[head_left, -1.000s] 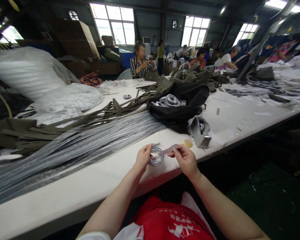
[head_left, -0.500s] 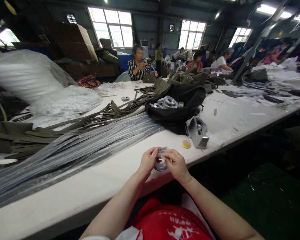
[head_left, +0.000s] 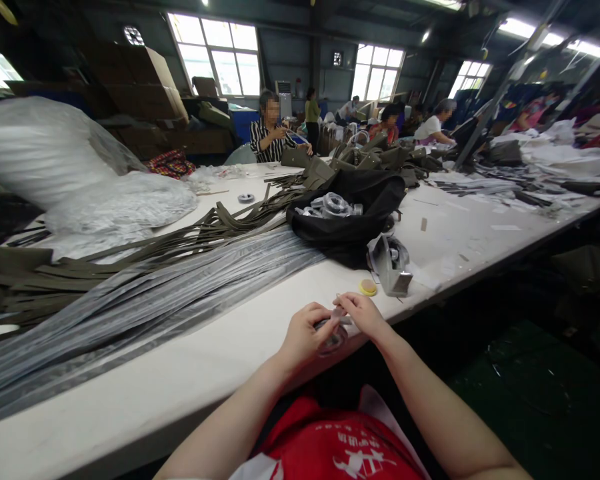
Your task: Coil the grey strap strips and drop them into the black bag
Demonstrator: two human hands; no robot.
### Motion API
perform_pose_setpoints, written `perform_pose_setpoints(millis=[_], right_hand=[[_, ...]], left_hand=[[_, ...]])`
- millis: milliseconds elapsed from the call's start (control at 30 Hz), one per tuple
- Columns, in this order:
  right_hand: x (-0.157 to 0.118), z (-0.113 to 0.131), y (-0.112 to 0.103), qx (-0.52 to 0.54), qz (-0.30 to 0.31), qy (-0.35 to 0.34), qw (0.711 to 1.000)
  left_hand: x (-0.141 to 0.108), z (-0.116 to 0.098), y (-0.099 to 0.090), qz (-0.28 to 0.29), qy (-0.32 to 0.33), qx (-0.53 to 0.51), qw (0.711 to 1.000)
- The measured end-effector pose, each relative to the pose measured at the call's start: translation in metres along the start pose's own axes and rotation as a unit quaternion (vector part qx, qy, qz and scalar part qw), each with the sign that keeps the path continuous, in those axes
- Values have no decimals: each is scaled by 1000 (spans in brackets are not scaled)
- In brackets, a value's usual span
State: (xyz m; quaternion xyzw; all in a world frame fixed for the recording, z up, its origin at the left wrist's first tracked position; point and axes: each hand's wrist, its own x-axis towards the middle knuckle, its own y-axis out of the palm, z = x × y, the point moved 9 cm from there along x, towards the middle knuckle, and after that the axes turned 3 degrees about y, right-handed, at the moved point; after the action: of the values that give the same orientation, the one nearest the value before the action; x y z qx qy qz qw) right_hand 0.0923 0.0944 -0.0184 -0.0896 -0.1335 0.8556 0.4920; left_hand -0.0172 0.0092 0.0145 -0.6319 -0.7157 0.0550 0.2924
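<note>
Close to the table's front edge, my left hand [head_left: 307, 333] grips a small grey coil [head_left: 335, 343] that looks like a rolled-up strap in clear plastic. Its thumb presses on the top of the coil. Against its upper right side, my right hand [head_left: 365, 313] pinches a small pale strip [head_left: 337, 313] between thumb and fingertips. The fingers hide part of the coil. Beyond my right hand lie a yellow-rimmed round disc [head_left: 368, 287] and a grey tape dispenser [head_left: 395, 272].
A black bag [head_left: 320, 233] holds several plastic-wrapped coils [head_left: 333, 205]. Long plastic-covered straps [head_left: 180, 287] and olive strips [head_left: 195, 230] run along the left of the white table [head_left: 200, 360]. A large plastic bag [head_left: 45, 153] stands far left. Across the table sits a co-worker [head_left: 270, 137].
The coil has tilted and shifted slightly right and down. My left hand now covers more of it, and my right hand has moved right and slightly up. The camera view has turned slightly right.
</note>
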Motion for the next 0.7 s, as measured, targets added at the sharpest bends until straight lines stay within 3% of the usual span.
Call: perform_pose_setpoints(millis=[167,233,333,433,500,600,700], right_hand=[[-12,0,24,120,161,63,978],[-14,9,21,139,134,47,980],[-14,28,4,81,28,-42,995],[-17,41,-8,21,-40,-107,993],[-18,39,-7,23,-13,-102,994],[-20,34,4,22,91,-77,993],[-24,33,7,1,138,-68,988]], left_hand=[[-8,-21,5,20,62,-15,998],[-8,-21,3,6,62,-7,998],[-5,-14,-3,-19,28,16,999],[1,-6,-2,0,-10,-1,1000],[3,0,1,17,-42,-31,999],[0,10,5,22,-98,-75,992],[-3,15,5,5,-111,-71,991]])
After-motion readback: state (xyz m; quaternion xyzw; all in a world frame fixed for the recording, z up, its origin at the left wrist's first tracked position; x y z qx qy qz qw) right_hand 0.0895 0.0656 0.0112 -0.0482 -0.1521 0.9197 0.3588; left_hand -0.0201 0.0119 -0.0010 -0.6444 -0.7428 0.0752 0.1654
